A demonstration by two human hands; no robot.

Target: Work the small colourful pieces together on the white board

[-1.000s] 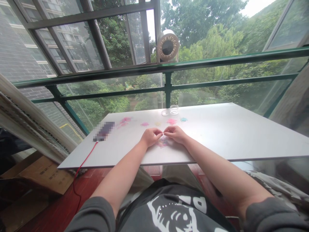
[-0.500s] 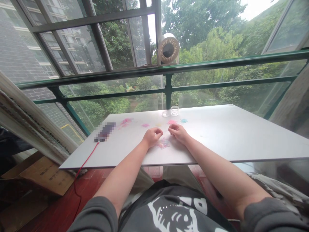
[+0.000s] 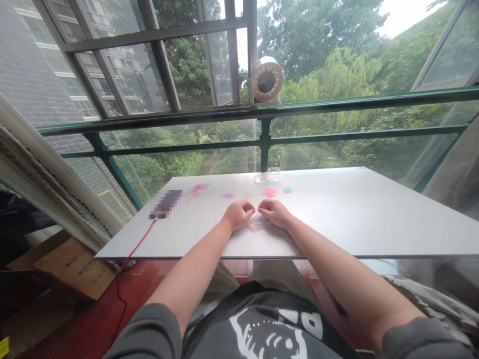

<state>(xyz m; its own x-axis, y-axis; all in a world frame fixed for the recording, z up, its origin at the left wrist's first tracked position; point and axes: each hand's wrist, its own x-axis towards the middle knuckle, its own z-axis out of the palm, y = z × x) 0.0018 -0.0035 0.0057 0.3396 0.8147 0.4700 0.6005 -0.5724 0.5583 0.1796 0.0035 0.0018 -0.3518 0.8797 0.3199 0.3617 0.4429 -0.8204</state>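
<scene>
— On a white table (image 3: 355,209) by a glazed balcony railing: what are the hands doing?
— From the head camera, the left hand (image 3: 237,215) and right hand (image 3: 274,212) rest close together, fingers curled inward, fingertips nearly meeting above a small pinkish translucent pile (image 3: 255,224). Whether either pinches a piece is too small to tell.
— What surrounds them?
— Beyond the hands lie small coloured heaps: pink (image 3: 269,192), teal (image 3: 287,190), magenta (image 3: 197,188). Two clear little dishes (image 3: 273,174) stand at the far edge. A blurred dark device (image 3: 166,203) with a red cable (image 3: 129,257) lies left. Nothing sits between hands and pile.
</scene>
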